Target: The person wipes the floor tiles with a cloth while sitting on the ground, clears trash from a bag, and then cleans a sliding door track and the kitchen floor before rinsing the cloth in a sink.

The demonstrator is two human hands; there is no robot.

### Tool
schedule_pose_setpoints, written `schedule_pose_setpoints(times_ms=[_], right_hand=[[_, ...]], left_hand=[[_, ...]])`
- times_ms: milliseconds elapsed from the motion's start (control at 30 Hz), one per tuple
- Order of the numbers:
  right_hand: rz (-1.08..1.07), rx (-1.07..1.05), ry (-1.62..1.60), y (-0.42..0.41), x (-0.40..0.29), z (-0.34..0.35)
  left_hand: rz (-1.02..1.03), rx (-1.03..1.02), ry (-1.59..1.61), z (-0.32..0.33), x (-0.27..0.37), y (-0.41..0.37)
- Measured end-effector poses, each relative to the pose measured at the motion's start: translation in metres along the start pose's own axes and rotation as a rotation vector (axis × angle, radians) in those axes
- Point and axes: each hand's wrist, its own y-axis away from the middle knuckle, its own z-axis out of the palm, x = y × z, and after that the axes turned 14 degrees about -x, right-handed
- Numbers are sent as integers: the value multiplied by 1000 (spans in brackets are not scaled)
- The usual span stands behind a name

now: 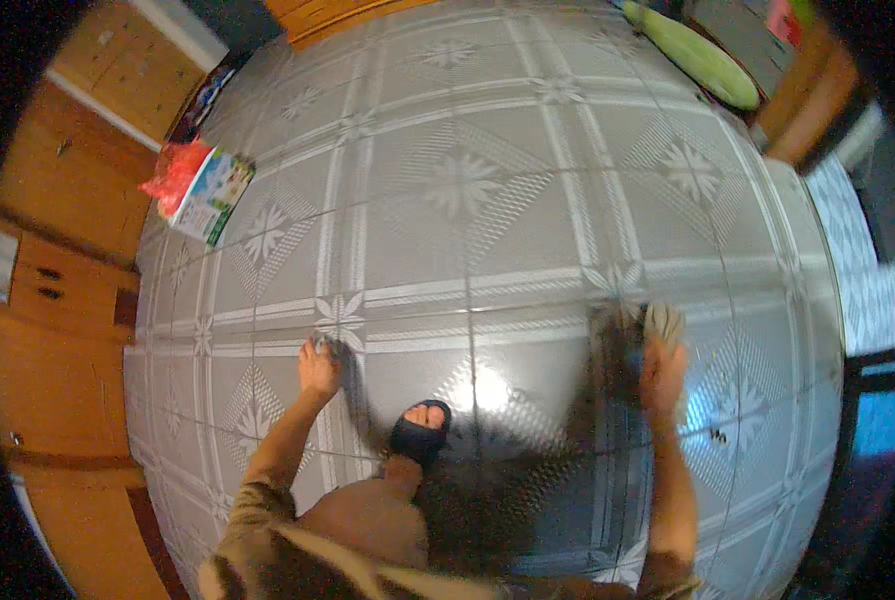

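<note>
Low over the patterned tile floor, my right hand reaches out to the right and holds a pale, crumpled cloth. The cloth appears to lie against the tiles and is slightly blurred. On the left, my left hand is at the floor with its fingers curled down. A small greyish patch shows by its fingertips; whether it is a thing in the hand or shadow, I cannot tell. Between my arms, one foot in a dark open-toed sandal stands on the tiles. Dark shadows fall around both hands.
Wooden cabinets line the left side. Beside them stands a printed tub with a red plastic bag in it. A long pale-green gourd lies at the upper right, near a brown wooden piece. An orange wooden piece stands at the top.
</note>
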Motion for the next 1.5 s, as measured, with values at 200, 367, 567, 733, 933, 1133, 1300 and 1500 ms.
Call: schedule_pose_setpoints(times_ms=[200,367,567,733,933,1133,1300,1500], right_hand=[[-489,-455,332,96,-127,141],[-446,-680,247,51,-153,119],[-753,-834,487,-21,-203,133],[-892,-924,481,-18,-318,219],[-1281,-533,276,-103,-473,332],[-981,-360,478,-232,-598,421],[-538,-353,416,-361,-596,418],[-257,-113,331,-434,-419,355]], left_hand=[[-245,363,306,31,-16,-80],[-311,506,382,40,-56,-91],[-515,587,573,51,-77,-115],[-499,739,718,59,-96,-112],[-651,652,721,45,-92,-123],[-481,341,413,10,-46,-176],[-505,278,401,-2,-44,-173],[-484,346,374,-1,-42,-174]])
